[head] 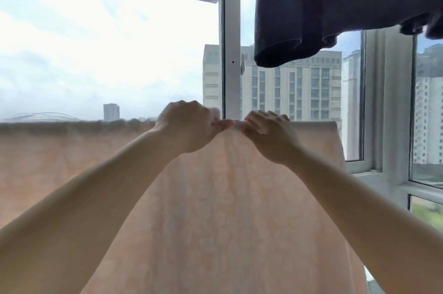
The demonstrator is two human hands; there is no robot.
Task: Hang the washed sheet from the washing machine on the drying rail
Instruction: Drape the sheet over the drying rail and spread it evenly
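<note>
From the head camera, looking forward at a window (231, 30), we see the peach sheet (215, 198) draped over what we judge to be the drying rail; the rail itself is hidden under the folded top edge. The sheet hangs from this edge down to the bottom of the view. We think the step in hand is spreading the cloth along the rail, and the next move calls for drawing the bunched part sideways until it lies flat. Our left hand (189, 123) and right hand (266, 135) meet at the top edge, nearly touching each other. On both hands the fingers are curled and pinch the cloth. Above hangs a dark garment (335, 6).
</note>
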